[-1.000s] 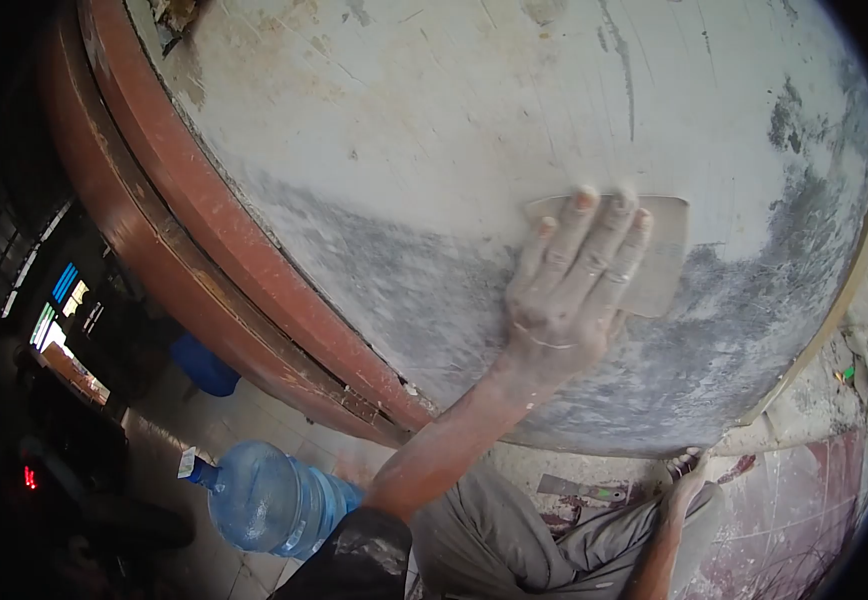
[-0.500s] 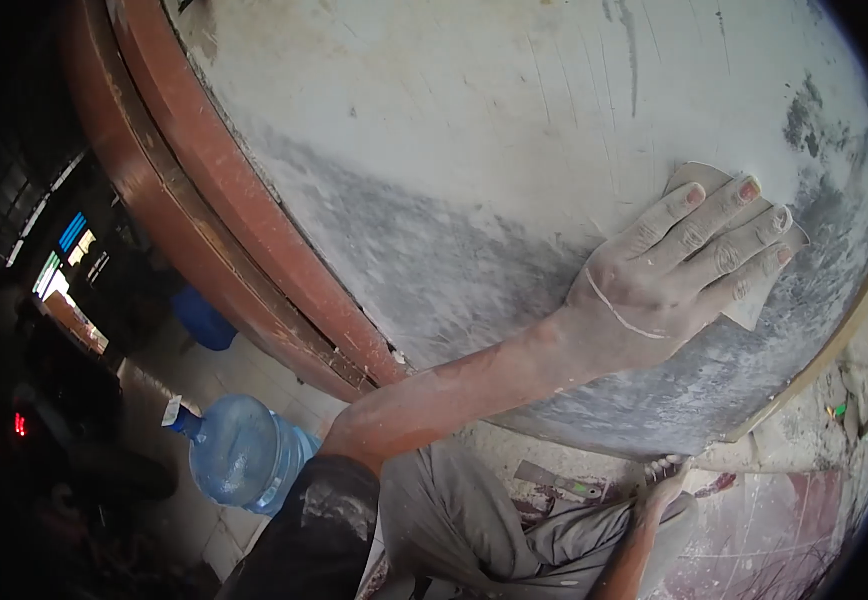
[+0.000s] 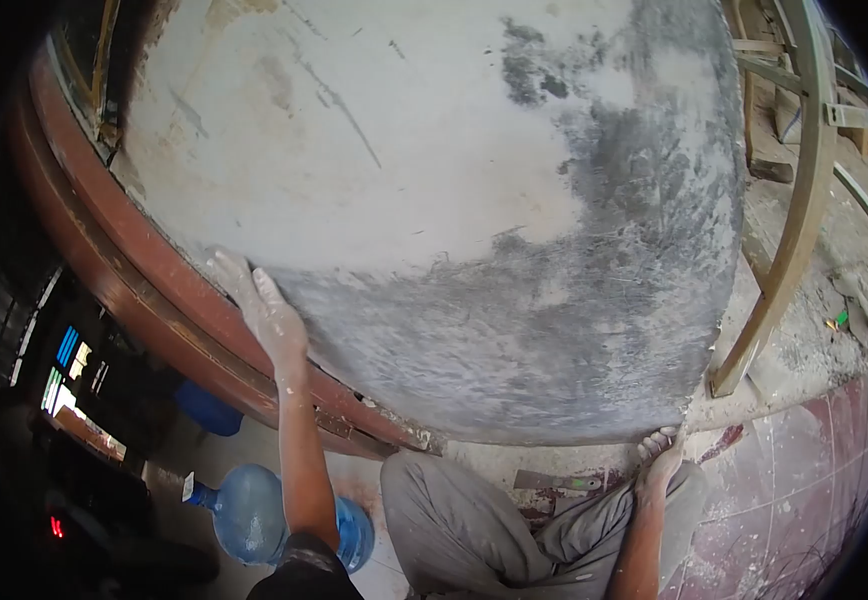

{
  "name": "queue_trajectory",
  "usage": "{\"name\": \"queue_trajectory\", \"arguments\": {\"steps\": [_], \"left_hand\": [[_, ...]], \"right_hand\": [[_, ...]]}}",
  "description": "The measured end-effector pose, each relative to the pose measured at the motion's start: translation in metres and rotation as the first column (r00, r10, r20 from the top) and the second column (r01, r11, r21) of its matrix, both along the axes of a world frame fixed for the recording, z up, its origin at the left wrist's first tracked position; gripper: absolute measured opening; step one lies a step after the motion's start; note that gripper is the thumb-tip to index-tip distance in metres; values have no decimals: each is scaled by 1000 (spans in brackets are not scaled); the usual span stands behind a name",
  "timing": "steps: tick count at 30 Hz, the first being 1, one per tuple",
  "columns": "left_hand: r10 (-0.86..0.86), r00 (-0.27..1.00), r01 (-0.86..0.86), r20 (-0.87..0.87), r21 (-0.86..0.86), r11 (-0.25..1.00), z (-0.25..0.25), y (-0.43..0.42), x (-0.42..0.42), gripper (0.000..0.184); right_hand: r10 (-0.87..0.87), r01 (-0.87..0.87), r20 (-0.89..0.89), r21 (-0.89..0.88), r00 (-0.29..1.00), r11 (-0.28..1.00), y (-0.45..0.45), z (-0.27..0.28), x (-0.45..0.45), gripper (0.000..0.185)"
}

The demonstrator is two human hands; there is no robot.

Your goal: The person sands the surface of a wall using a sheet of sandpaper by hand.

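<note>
A large curved panel (image 3: 434,180), pale above and dusty grey below, fills the view ahead of me. My left hand (image 3: 279,330), coated in white dust, lies at its left side by the reddish-brown rim (image 3: 184,285). The fingers are stretched and apart; no sheet shows under them, though the palm side is hidden. Low on the right, my right hand (image 3: 662,462) has its fingers curled at the panel's bottom corner, gripping the edge. A flat scraper (image 3: 559,482) lies on the floor between the panel and my grey trousers (image 3: 464,510).
A blue water bottle (image 3: 251,515) lies on its side under my left forearm. To the right stands a curved wooden frame (image 3: 799,220). Reddish, dust-spotted tiles (image 3: 804,470) cover the floor at lower right. A dark blue object (image 3: 207,408) sits farther back.
My left hand has moved far left across the panel to the rim. The pale sheet seen under it before is out of sight. My view has turned right; the right hand stays at the corner.
</note>
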State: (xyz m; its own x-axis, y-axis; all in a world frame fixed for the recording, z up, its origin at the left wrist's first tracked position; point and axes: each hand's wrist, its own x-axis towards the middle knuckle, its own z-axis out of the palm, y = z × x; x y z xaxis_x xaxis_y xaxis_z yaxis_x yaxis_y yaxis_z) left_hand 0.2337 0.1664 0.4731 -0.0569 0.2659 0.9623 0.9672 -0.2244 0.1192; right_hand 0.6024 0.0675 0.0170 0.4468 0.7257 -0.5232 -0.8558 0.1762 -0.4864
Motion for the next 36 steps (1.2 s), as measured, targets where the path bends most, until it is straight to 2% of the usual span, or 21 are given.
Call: {"name": "queue_trajectory", "arguments": {"steps": [2, 4, 5, 7, 9, 12, 14, 17, 18, 19, 20, 23, 24, 26, 29, 30, 31, 32, 34, 35, 36], "left_hand": [[21, 989, -10, -145, 76, 997, 4, 1, 37, 60], [-98, 963, 119, -251, 72, 990, 5, -4, 88, 66], [-93, 893, 164, -440, 127, 978, 1, 0, 111, 74], [-274, 725, 365, -632, 15, 931, -22, 3, 159, 83], [-140, 428, 134, -893, -91, 987, -48, -14, 181, 91], [-121, 427, 195, -896, -40, 980, -30, 0, 164, 92], [-180, 593, 241, -785, -40, 970, -5, 0, 143, 84], [-59, 762, 133, -645, 66, 989, 37, -6, 91, 87], [-140, 822, 215, -553, 74, 974, 48, 0, 74, 80], [-63, 880, 130, -471, 112, 985, 62, 4, 48, 76], [23, 925, 33, -379, 142, 989, 70, 7, 31, 73], [38, 963, -8, -266, 112, 994, 82, 6, 32, 68], [53, 962, -23, -269, 113, 993, 80, 5, 36, 68], [-72, 921, 138, -383, 149, 979, 66, 1, 83, 87], [-155, 768, 260, -621, 81, 962, 32, 1, 128, 96], [-179, 679, 252, -712, -2, 968, 13, -7, 148, 94], [-283, 522, 194, -805, -211, 958, 0, -26, 174, 95], [-430, 337, 256, -838, -358, 898, -30, -27, 192, 84], [-653, 241, 301, -718, -584, 754, -67, -22, 219, 80], [-645, 262, 317, -718, -567, 760, -63, -23, 222, 80], [-526, 242, 311, -815, -448, 838, -55, -20, 225, 79]], "right_hand": [[-45, 45, 3, -75, 999, 996, 5, 9, -4, 39], [-44, 44, 7, -87, 999, 995, 8, 14, -6, 39], [-68, 67, -5, -111, 998, 992, 7, 15, -6, 39], [-32, 32, 8, -85, 999, 996, 3, 17, -1, 39], [2, -1, -21, 12, 1000, 1000, -2, 13, 1, 40], [40, -38, -27, 54, 999, 998, -12, 20, 8, 40], [28, -25, -40, 76, 999, 997, -14, 20, 12, 41], [-8, 16, -97, 84, 995, 996, -16, 26, 12, 41], [3, 5, -98, 81, 995, 997, -14, 26, 12, 41], [18, -11, -97, 79, 995, 997, -13, 23, 11, 41], [73, -52, -110, 184, 991, 982, -13, 8, 13, 40], [62, -44, -106, 159, 992, 986, -8, 16, 9, 40], [-12, 13, -79, 11, 997, 1000, -5, 24, 4, 39], [-11, 11, -82, -5, 997, 1000, -2, 26, -1, 37], [-3, 3, -66, 5, 998, 1000, 0, 17, 3, 34], [12, -11, -63, 25, 998, 1000, -1, 13, 2, 34], [16, -14, -54, 30, 998, 999, -1, 10, 1, 34], [32, -29, -49, 57, 998, 998, -2, 9, 0, 35], [55, -54, -7, 96, 998, 994, -6, 8, 7, 36], [78, -74, -33, 127, 996, 989, -11, 9, 10, 38], [99, -88, -66, 156, 993, 984, -14, 10, 13, 40]]}}
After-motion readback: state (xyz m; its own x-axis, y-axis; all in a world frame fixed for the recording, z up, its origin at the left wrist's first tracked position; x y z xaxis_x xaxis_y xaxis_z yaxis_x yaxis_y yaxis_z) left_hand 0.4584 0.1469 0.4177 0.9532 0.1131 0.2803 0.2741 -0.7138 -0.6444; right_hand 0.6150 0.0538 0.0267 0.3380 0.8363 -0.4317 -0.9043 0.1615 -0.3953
